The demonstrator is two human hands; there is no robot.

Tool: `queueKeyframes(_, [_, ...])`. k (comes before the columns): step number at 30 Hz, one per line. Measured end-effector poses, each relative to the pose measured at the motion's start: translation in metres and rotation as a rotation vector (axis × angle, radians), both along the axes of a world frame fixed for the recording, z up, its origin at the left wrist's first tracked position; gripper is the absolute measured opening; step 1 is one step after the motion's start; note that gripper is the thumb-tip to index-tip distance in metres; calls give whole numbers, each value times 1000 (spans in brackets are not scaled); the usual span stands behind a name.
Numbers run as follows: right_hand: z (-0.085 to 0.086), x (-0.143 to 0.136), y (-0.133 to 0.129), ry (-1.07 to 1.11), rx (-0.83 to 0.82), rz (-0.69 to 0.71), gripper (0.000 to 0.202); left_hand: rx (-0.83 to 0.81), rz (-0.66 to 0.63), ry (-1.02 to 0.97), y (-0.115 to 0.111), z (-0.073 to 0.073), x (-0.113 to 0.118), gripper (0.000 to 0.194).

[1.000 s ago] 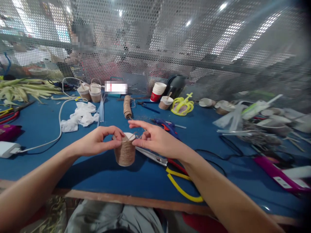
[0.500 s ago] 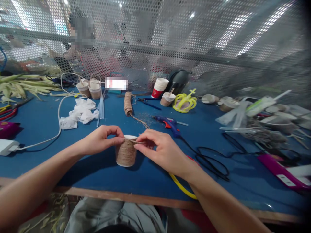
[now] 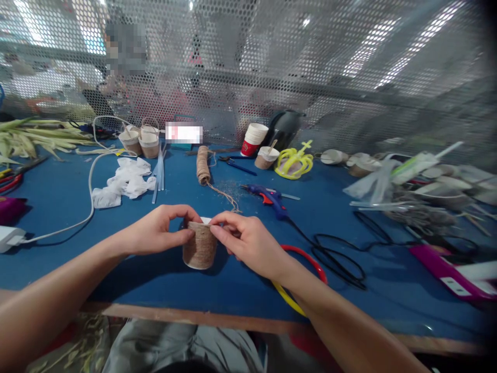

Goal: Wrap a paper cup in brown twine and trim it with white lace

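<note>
A paper cup (image 3: 199,248) wrapped in brown twine is held just above or on the blue table, its white rim showing at the top. My left hand (image 3: 165,230) pinches the cup's left upper side, thumb outside and fingers over the rim. On the right, my right hand (image 3: 243,235) has thumb and fingertips closed at the upper edge; they seem to press the twine there, though the strand end is hidden. Beyond the cup lies a roll of twine (image 3: 202,168) with a loose tail trailing toward my right hand. A blue glue gun (image 3: 272,199) rests behind that hand.
Wrapped cups (image 3: 149,142) stand at the back left beside glue sticks (image 3: 159,176) and crumpled white paper (image 3: 124,181). A yellow crown-shaped piece (image 3: 294,161) sits at the back. The black cord (image 3: 334,259) curls on the right, near red-and-yellow-handled pliers (image 3: 310,259).
My left thumb has slid down from the rim onto the cup's side. The twine stretched between my hands now lies against the cup. My right fingers have moved slightly left onto the rim.
</note>
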State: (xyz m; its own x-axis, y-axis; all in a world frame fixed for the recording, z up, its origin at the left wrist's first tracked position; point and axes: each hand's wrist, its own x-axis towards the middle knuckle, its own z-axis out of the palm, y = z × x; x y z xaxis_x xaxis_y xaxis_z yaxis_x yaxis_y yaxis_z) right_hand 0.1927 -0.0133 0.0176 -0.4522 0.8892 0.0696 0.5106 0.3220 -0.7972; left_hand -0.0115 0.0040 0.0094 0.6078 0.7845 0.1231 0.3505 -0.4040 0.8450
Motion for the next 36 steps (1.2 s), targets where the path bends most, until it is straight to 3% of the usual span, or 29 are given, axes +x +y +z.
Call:
queueKeyframes(5, [2, 2, -2, -64, 56, 33, 21, -100, -4, -53, 0, -1, 2, 15])
queueKeyframes(11, [17, 9, -14, -217, 86, 77, 59, -80, 54, -68, -1, -2, 2, 19])
queueKeyframes(13, [25, 19, -9, -222, 57, -14, 54, -26, 84, -71, -2, -2, 2, 18])
queueKeyframes(15, [30, 35, 5, -265, 112, -209, 37, 52, 102, -59, -2, -3, 2, 16])
queueKeyframes(17, [29, 54, 26, -464, 245, -481, 27, 150, 100, -22, -3, -4, 2, 14])
queueKeyframes(18, [26, 63, 38, -614, 212, -573, 26, 199, 93, 1, -3, -5, 2, 14])
queueKeyframes(22, [2, 92, 81, -699, 16, -615, 13, 293, 79, 62, -3, -7, 1, 13])
queueKeyframes(27, [-15, 100, 97, -589, -103, -654, 14, 277, 99, 60, -2, -5, 2, 12])
queueKeyframes(30, [-7, 98, 84, -437, -77, -671, 8, 261, 123, 38, -2, -5, 3, 12])
queueKeyframes(32, [3, 93, 69, -311, -41, -652, 15, 249, 142, 16, -2, -6, 4, 12])
queueKeyframes(36, [18, 73, 35, 81, -168, -418, 22, 284, 195, -37, -1, -10, 5, 12])
